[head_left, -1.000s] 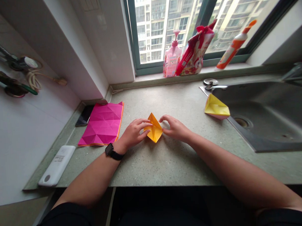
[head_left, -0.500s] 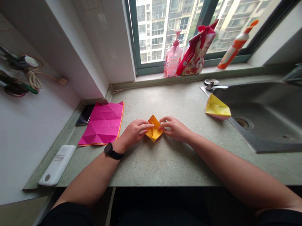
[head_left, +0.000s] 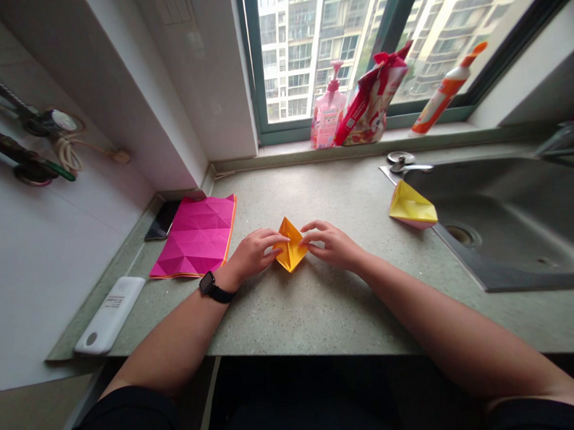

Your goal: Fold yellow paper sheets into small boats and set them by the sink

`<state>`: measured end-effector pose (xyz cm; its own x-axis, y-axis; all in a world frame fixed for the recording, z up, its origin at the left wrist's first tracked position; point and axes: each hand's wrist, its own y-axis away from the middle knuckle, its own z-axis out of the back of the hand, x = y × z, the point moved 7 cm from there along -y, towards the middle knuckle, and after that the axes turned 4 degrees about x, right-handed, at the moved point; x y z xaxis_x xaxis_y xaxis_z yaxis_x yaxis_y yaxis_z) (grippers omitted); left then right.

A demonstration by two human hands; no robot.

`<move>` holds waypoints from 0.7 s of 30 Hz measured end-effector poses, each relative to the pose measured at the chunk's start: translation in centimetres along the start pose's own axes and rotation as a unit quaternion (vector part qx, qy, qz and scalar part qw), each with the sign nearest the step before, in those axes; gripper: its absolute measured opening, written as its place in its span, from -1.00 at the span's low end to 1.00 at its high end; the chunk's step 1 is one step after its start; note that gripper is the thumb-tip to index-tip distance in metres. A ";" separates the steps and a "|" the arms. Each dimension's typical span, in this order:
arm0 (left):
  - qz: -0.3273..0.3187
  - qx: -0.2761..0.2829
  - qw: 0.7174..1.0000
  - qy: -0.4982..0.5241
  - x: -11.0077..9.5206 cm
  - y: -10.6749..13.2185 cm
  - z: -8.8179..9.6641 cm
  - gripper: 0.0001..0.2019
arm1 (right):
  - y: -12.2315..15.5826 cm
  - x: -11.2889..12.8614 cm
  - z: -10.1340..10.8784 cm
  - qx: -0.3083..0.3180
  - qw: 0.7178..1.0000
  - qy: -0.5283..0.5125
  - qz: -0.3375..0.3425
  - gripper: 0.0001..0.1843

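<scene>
A small folded orange paper piece [head_left: 291,249] lies on the speckled grey-green counter [head_left: 319,302] between my two hands. My left hand [head_left: 253,253], with a black watch on its wrist, pinches the paper's left side with its fingertips. My right hand [head_left: 331,243] pinches the right side, fingers curled onto the paper. Both hands rest low on the counter.
A creased pink paper stack [head_left: 196,236] lies to the left, beside a dark phone [head_left: 161,219] and a white remote [head_left: 109,314]. A folded yellow paper model [head_left: 410,206] sits at the steel sink's [head_left: 516,230] edge. Pink pump bottle [head_left: 327,112], red pouch [head_left: 372,97] and orange bottle [head_left: 446,91] stand on the sill.
The orange paper was pressed down and folded smaller between my fingers, and now shows a taller diamond shape again. My hands stayed in place.
</scene>
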<state>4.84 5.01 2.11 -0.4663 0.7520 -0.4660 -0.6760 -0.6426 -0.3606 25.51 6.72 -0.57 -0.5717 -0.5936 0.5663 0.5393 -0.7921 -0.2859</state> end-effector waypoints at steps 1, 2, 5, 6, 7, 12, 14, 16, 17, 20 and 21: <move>-0.001 -0.005 1.000 0.001 -0.1 0.0 0.0 -0.75 | 0.0 0.2 0.1 -0.007 1.000 -0.004 0.006 -0.80; -0.001 -0.011 1.000 0.003 -0.1 0.0 0.1 -0.76 | 0.0 0.4 0.2 -0.013 1.000 -0.007 0.011 -0.82; -0.005 -0.042 0.999 0.008 -0.4 0.0 0.6 -0.80 | 0.1 1.0 0.4 -0.026 0.999 -0.014 0.023 -0.87; -0.007 -0.051 0.999 0.009 -0.5 0.0 0.8 -0.81 | 0.1 1.1 0.5 -0.028 0.999 -0.015 0.023 -0.87; -0.008 -0.060 0.998 0.007 -0.5 0.0 1.0 -0.82 | 0.2 1.2 0.6 -0.029 0.999 -0.015 0.022 -0.88; 0.043 -0.083 0.996 -0.002 0.0 0.0 1.5 -0.87 | 0.2 1.3 0.8 -0.028 1.000 -0.009 0.010 -0.93; 0.087 -0.077 0.993 -0.004 0.6 0.0 1.5 -0.88 | 0.1 1.3 0.8 -0.028 1.000 -0.006 0.010 -0.93; 0.135 -0.058 0.989 -0.016 1.1 0.1 1.3 -0.88 | 0.1 1.3 0.8 -0.031 1.000 -0.003 0.004 -0.93; 0.160 -0.044 0.986 -0.027 1.3 0.1 1.2 -0.86 | 0.1 1.2 0.7 -0.033 0.999 -0.001 -0.001 -0.93; 0.229 0.010 0.971 -0.064 1.8 0.3 0.9 -0.70 | 0.0 1.0 0.5 -0.038 0.999 0.000 -0.021 -0.90; 0.245 0.029 0.966 -0.072 1.9 0.4 0.8 -0.66 | 0.0 0.9 0.4 -0.040 0.999 0.000 -0.028 -0.89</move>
<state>3.26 6.31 1.78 -0.8106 0.3749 -0.4499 -0.3825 -0.9207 -0.0778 25.22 6.27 0.25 -0.5990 -0.5482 0.5837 0.4553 -0.8328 -0.3149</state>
